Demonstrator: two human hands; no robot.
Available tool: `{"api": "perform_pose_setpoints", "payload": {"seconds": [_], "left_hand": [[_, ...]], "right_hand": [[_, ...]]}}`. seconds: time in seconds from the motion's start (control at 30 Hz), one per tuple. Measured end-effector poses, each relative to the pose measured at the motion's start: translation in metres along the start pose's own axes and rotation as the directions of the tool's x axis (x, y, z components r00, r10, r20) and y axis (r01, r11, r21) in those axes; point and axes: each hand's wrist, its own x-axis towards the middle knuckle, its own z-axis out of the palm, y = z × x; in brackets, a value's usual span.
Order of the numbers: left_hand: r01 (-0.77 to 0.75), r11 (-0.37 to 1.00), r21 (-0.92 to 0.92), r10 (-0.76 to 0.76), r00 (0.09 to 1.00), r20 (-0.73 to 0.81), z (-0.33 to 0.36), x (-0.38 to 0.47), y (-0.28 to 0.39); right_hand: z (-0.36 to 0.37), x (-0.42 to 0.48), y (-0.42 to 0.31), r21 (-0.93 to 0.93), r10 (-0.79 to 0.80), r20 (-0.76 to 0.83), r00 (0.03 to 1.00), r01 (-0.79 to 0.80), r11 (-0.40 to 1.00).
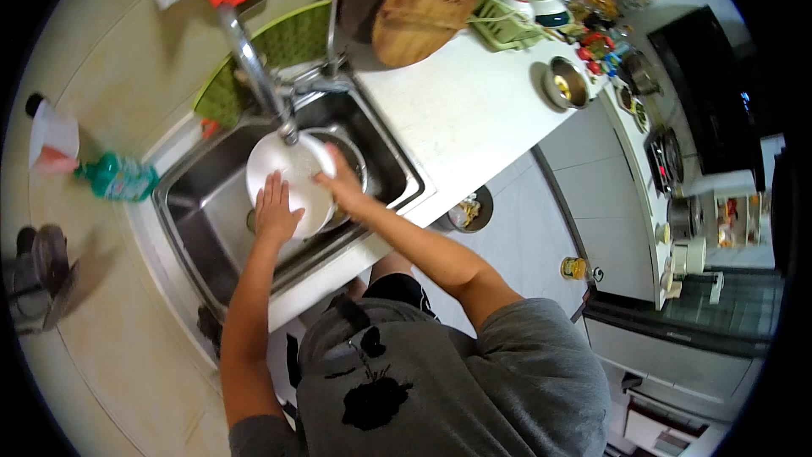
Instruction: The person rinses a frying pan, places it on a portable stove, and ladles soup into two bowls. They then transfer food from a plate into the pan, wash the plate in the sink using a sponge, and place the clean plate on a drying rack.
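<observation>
A white bowl (292,168) is tilted under the spout of a chrome faucet (254,70), inside a stainless steel sink (219,203). My right hand (344,183) grips the bowl's right rim, with the thumb on the inner side. My left hand (277,209) lies over the bowl's near left rim, fingers extended and close together. Whether water is running from the spout is hard to tell. Partly hidden beneath the bowl is a metal pot (356,155) in the sink's right part.
Left of the sink stands a green detergent bottle (124,178). A green splash guard (288,35) rises behind the faucet. Round wooden boards (425,19), a dish rack (507,22) and a metal bowl (566,84) are on the white counter (457,95). On the floor is a waste bin (485,209).
</observation>
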Motion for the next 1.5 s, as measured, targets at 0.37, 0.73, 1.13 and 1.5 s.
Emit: {"api": "perform_pose_setpoints", "payload": {"seconds": [0.37, 0.73, 1.13, 1.5], "left_hand": [[-0.185, 0.617, -0.765, 0.328, 0.944, 0.037, -0.002, 0.003, 0.044], [-0.087, 0.743, -0.664, 0.037, 0.995, -0.088, 0.029, 0.046, 0.032], [-0.175, 0.983, 0.056, 0.171, 0.983, 0.062, 0.003, 0.005, -0.002], [-0.244, 0.522, -0.817, 0.456, 0.890, 0.026, 0.015, 0.000, 0.040]], "right_hand": [[-0.024, 0.026, -0.009, -0.016, -0.018, 0.019, 1.000, 0.018, 1.000], [0.003, 0.009, 0.017, 0.142, 0.090, 0.096, 0.991, -0.103, 0.984], [-0.029, 0.008, -0.018, 0.101, 0.157, 0.106, 0.982, -0.168, 0.981], [-0.029, 0.022, -0.001, 0.306, 0.275, 0.217, 0.937, -0.333, 0.892]]}}
